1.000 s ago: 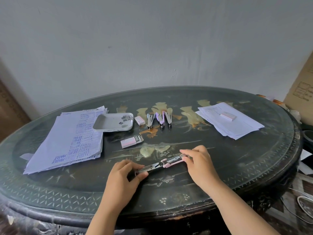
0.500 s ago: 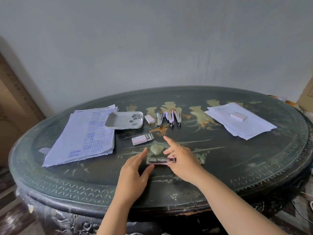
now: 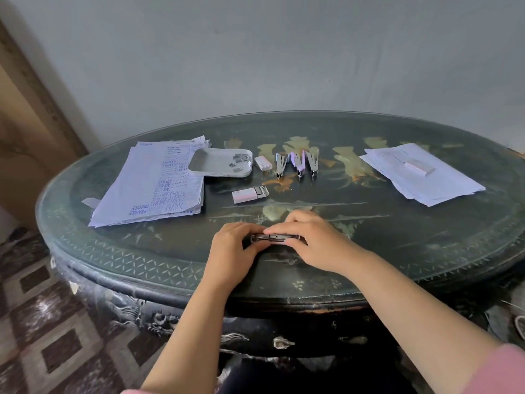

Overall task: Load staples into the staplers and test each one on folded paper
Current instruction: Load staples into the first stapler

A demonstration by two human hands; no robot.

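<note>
- tabletop (image 3: pixel 397 251): dark, oval and glossy, with pale gold plant painting across the middle and a band of small diamond marks round its edge; the side below the rim is carved in relief.
- room: a plain grey-blue wall (image 3: pixel 255 52) behind the table, a brown panel (image 3: pixel 31 115) at the far left, and a floor (image 3: pixel 42 322) patterned in dark and pale squares.
- stapler (image 3: pixel 274 238): lies lengthwise, left to right, on the near part of the tabletop, its metal top showing and a pink edge below.
- left hand (image 3: pixel 231 248): fingers curled over the stapler's left end, gripping it.
- right hand (image 3: pixel 315 241): fingers laid over the top and curled round the right part of the same stapler, holding it down on the table.
- 3 more staplers (image 3: pixel 299 164): close together, side by side past the middle, noses toward the person.
- tray (image 3: pixel 204 169): pale and shallow, left of those 3, with loose grey staple strips (image 3: pixel 240 162) in its right half; its left edge lies over a corner of the left papers.
- small pink-white box (image 3: pixel 262 162): between the tray and the 3 staplers.
- open staple box (image 3: pixel 249 194): nearer the person, with its inner part showing at the right end.
- printed paper stack (image 3: pixel 147 189): at the left, with blue text upside down to the viewer.
- second paper stack (image 3: pixel 443 189): at the far right, with 1 small box (image 3: pixel 420 167) on top.
</note>
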